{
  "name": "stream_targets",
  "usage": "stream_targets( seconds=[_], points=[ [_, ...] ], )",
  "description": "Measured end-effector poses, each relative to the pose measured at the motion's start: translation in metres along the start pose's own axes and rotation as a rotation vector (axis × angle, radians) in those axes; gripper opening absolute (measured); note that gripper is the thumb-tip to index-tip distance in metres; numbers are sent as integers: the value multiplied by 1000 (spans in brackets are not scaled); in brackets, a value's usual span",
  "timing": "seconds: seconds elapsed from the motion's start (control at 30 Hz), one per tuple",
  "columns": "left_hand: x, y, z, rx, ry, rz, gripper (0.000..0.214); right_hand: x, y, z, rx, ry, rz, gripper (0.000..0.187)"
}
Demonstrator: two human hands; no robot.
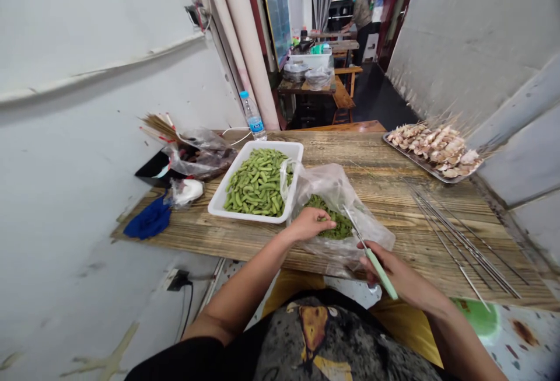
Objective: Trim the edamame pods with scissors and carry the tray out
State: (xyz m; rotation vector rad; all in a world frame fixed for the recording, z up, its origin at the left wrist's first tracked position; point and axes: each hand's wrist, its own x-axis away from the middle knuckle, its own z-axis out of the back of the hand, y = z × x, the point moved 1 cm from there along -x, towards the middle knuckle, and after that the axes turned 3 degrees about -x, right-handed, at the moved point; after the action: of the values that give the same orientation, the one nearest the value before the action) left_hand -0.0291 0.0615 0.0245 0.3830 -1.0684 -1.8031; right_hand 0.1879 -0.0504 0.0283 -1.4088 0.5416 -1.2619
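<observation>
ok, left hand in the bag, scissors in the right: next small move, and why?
Probably pinch one pod and raise it to the blades. The left hand rests on the edamame pods in the plastic bag, the right hand grips the scissors, blades aimed over the bag with no pod seen between them.

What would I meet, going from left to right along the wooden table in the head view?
From the left: blue cloth → white tray of green pods → plastic bag of pods, with the left hand in it → right hand holding scissors → loose metal skewers.
</observation>
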Motion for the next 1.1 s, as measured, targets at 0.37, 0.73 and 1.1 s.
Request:
stream_targets(
  seconds=[0.37, 0.73, 1.1],
  points=[
    [14, -5, -11, -33, 25, 22, 35, -9, -6, -6, 20, -89, 91, 30],
    [18, -3, -5, 24, 36, 1, 29, -11, -16, 3, 188, -80, 115, 38],
    [23, 0, 2, 140, -34, -6, 25, -18, 0, -5, 111, -89, 126, 34]
  ],
)
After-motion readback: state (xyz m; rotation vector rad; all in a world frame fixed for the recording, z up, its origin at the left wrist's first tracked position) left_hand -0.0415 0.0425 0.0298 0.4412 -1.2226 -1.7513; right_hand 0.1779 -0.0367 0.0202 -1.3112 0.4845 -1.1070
